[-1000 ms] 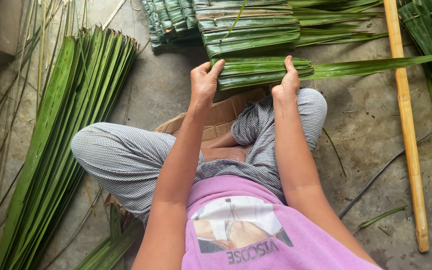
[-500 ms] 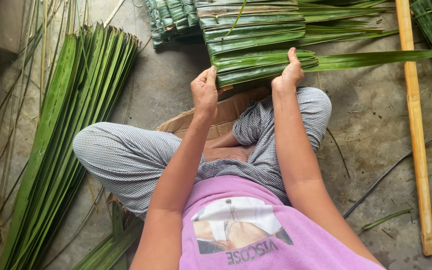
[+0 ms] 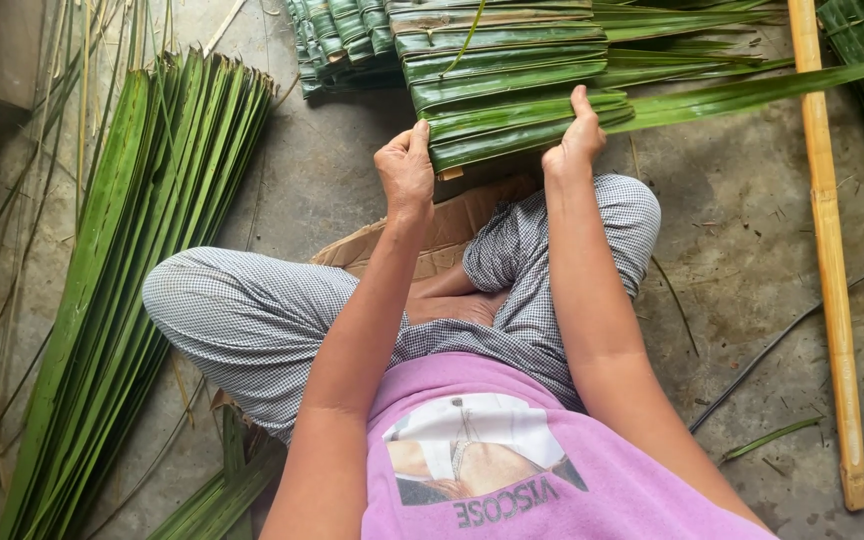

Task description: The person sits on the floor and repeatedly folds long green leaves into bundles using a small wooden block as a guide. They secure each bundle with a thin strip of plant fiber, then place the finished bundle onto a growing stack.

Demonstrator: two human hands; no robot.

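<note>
I sit cross-legged on a concrete floor. A long folded green palm leaf lies across in front of my knees, its free end running off to the right. My left hand grips its folded left end. My right hand pinches the same leaf further right, thumb up on top. Beyond it, several folded leaves lie overlapped as a woven thatch panel.
A thick bundle of long green palm leaves lies on my left. A yellow bamboo pole runs along the right side. A piece of cardboard lies under my legs. More folded leaves lie at the top left.
Both hands have shifted the folded leaf away from me, up against the thatch panel. The grip of each hand stays the same.
</note>
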